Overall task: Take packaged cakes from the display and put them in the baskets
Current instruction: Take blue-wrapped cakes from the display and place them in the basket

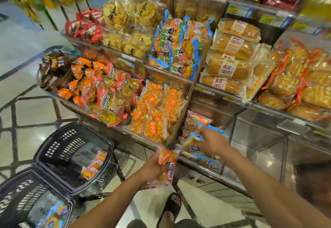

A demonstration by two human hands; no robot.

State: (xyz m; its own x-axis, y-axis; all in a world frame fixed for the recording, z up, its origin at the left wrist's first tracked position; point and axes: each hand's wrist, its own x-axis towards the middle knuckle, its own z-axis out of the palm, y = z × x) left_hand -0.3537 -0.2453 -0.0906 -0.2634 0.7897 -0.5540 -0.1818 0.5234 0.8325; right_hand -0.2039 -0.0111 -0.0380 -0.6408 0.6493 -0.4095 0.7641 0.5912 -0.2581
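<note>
A foot in a black sandal [171, 208] stands on the tiled floor [26, 87] at the bottom edge of the view, with both bare forearms stretching forward above it. The left hand [152, 171] is held in front of the lowest shelf of the display, its fingers [158, 158] grasping two packaged cakes [167, 157] in clear wrap with red and pink print, one above the other. The right hand [214, 142] reaches into the bottom bin [222, 169] at the display's inner corner, and its fingers [202, 131] pinch a blue-edged cake packet [194, 138] lying on the heap of similar pink and blue packets there.

Two black plastic baskets stand on the floor to the left, touching each other. The near basket [10, 184] sits at the bottom left corner and holds blurred packets [53, 215] with blue and orange on them. The far basket [71, 143] stands just beside the front of the display and has a few orange cake packets [94, 167] against its right wall.

On the shelf above the bottom bin lie small orange snack bags [157, 113], and higher to the right long bread loaves [232, 68] are stacked in clear wrappers.
</note>
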